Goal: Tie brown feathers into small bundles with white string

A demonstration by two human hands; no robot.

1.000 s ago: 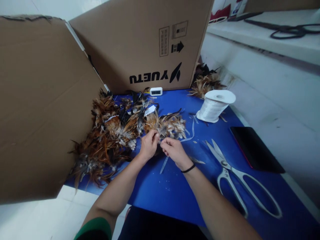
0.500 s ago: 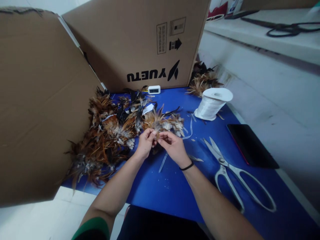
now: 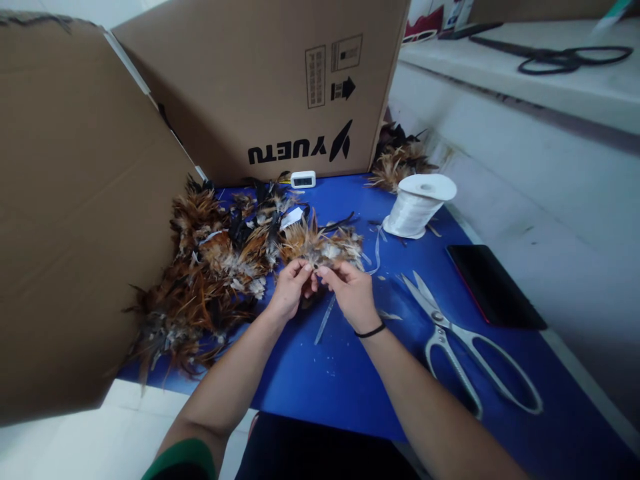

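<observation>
Over the blue table (image 3: 295, 373), my left hand (image 3: 291, 288) and my right hand (image 3: 354, 293) meet with thumbs and forefingers pinched almost tip to tip. Both pinch the near edge of a brown and grey feather bunch (image 3: 313, 245); the exact bit between the fingertips is tiny and partly hidden. A clear narrow ribbon (image 3: 325, 320) trails on the table below my hands. To their left lies a large heap of brown and black feathers (image 3: 200, 287), with a white paper tag (image 3: 292, 218) near its right side.
Large scissors (image 3: 440, 320) lie partly spread at the right, beside a dark phone (image 3: 495, 285). A white ribbon spool (image 3: 419, 207) stands behind them. Cardboard (image 3: 270, 80) walls the back and left. A small digital display (image 3: 303, 179) and more feathers (image 3: 403, 160) sit farther back. Black scissors (image 3: 560, 59) rest on a ledge.
My fingertips have shifted slightly, and my right thumb now points more toward the left one at the feathers' edge. The whole view has moved a little, so the surroundings appear farther left.
</observation>
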